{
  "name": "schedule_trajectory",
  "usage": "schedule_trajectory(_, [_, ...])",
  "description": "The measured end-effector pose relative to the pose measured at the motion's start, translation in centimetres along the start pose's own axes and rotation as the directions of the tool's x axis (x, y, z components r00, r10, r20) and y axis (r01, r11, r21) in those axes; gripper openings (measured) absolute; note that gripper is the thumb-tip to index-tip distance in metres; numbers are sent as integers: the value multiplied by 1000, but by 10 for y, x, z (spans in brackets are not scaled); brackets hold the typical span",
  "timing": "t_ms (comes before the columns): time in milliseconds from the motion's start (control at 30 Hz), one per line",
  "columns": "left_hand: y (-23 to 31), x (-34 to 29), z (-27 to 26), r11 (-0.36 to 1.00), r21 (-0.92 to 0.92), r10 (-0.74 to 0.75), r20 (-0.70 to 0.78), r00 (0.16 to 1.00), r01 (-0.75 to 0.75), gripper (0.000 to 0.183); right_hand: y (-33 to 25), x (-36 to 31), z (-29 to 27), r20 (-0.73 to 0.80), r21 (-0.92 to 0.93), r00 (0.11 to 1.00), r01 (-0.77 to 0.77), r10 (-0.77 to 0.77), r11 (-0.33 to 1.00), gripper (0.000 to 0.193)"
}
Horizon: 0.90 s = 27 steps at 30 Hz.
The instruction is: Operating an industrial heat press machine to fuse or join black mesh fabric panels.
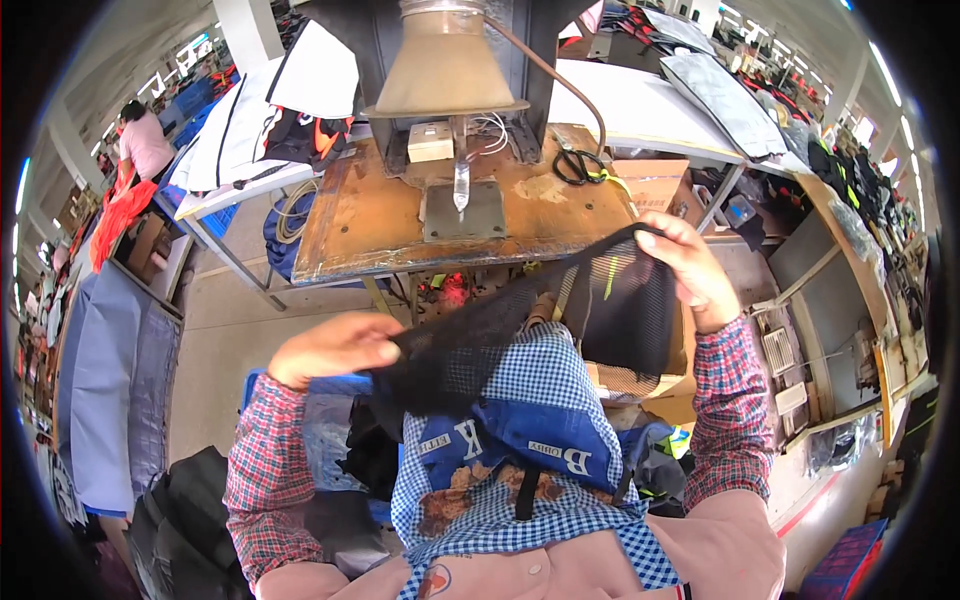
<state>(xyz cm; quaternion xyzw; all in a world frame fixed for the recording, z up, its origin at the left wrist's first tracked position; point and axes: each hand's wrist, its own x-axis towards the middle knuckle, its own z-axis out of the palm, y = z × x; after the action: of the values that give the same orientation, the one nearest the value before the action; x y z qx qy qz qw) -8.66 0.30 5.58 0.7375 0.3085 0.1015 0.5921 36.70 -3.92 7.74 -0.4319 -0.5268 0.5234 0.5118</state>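
Observation:
A piece of black mesh fabric (625, 310) is stretched between my two hands, above my lap and in front of the wooden worktable. My left hand (340, 348) pinches its left end, thumb on top. The upper right corner is gripped between thumb and fingers of my right hand (690, 262), held higher than the left. The mesh hangs down from both hands, and light shows through its right part. Beyond it stands a machine with a cone-shaped head (445, 70) and a narrow metal tip (461, 190) over a metal plate (465, 212).
Black-handled scissors (580, 167) lie on the worktable (350, 215), right of the machine. White side tables (650, 105) carry fabric panels. A blue crate (335, 430) stands by my left arm, and a cardboard box (650, 185) sits right of the worktable. One person (145, 145) is far left.

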Motion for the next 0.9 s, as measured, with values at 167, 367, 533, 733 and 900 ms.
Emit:
schedule_trajectory(167, [-11,7,-36,993,87,-32,-411,911,74,20,48,42,3,41,-350,998,-25,42,936,24])
schedule_trajectory(367, [-44,37,-85,967,220,0,-508,862,129,20,88,100,20,62,-703,991,128,-119,700,34])
schedule_trajectory(533, [-63,61,-123,948,281,14,-512,859,152,13,91,131,30,44,-727,997,80,-70,682,40])
schedule_trajectory(733, [-71,84,-139,938,308,19,-504,863,159,18,97,144,30,18,-803,998,48,-57,594,42])
schedule_trajectory(900, [-77,92,-146,930,338,53,-515,856,145,18,101,151,30,-46,-831,999,-24,-25,556,46])
